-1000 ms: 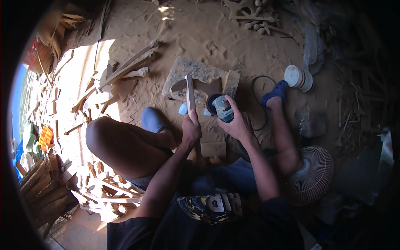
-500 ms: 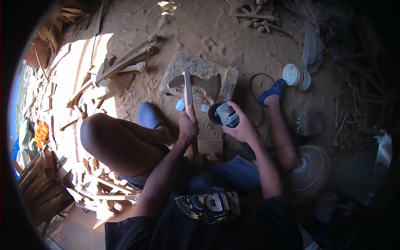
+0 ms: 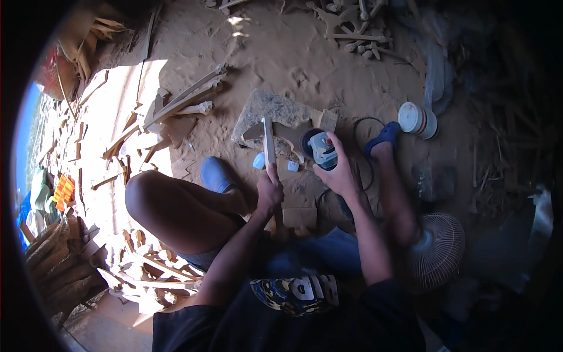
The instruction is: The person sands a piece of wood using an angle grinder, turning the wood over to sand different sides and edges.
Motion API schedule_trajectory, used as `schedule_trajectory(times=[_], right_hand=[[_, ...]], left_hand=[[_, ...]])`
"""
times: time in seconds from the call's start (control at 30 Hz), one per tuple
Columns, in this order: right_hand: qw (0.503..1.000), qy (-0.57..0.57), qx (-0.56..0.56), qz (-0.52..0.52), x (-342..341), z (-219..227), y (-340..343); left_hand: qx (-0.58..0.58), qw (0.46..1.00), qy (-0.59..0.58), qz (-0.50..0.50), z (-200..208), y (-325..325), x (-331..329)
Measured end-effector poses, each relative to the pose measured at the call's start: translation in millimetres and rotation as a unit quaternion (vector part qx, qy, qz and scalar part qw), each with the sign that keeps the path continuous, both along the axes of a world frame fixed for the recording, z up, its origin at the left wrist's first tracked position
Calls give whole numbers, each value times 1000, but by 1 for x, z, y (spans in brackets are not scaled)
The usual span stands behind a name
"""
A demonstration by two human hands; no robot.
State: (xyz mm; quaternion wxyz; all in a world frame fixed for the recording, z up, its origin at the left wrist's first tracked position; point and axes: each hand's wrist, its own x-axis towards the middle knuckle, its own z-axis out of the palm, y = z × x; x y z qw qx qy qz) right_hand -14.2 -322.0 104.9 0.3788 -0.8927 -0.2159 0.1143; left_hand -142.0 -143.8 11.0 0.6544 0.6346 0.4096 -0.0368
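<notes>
My left hand (image 3: 270, 192) is closed round the lower end of a pale wooden bar (image 3: 268, 144), which points away from me. At the bar's far part lies a dark, curved flat wooden piece (image 3: 287, 134); whether the two are joined I cannot tell. This piece is over a rough stone block (image 3: 258, 104) on the sandy ground. In my right hand (image 3: 345, 176) is an angle grinder (image 3: 324, 149) with a pale blue-grey body. Its round disc is at the right end of the curved piece; contact cannot be made out.
Two small pale blue objects (image 3: 258, 161) lie before the block. A cable (image 3: 370, 123) loops near my right clog (image 3: 385, 135). Beyond are a white tub (image 3: 412, 118) and a fan (image 3: 438, 246). Carved wooden sticks (image 3: 187, 100) and scraps lie to the left.
The grinder has moved away from my body, up to the right end of the curved wooden piece. My left hand still grips the bar. The whole view has shifted slightly.
</notes>
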Motion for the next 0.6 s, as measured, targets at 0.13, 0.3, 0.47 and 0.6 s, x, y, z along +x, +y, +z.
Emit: schedule_trajectory(times=[0.13,0.3,0.47,0.6], right_hand=[[999,28,9,19,-4,-4,30],[999,38,-2,22,-5,-6,53],[998,49,-31,35,-3,-4,68],[997,60,-32,37,-1,-3,72]], left_hand=[[-3,1000,-6,9,1,-1,0],[-1,1000,-14,12,3,-1,1],[-14,1000,9,0,1,4,-1],[-2,1000,10,-1,-2,4,0]])
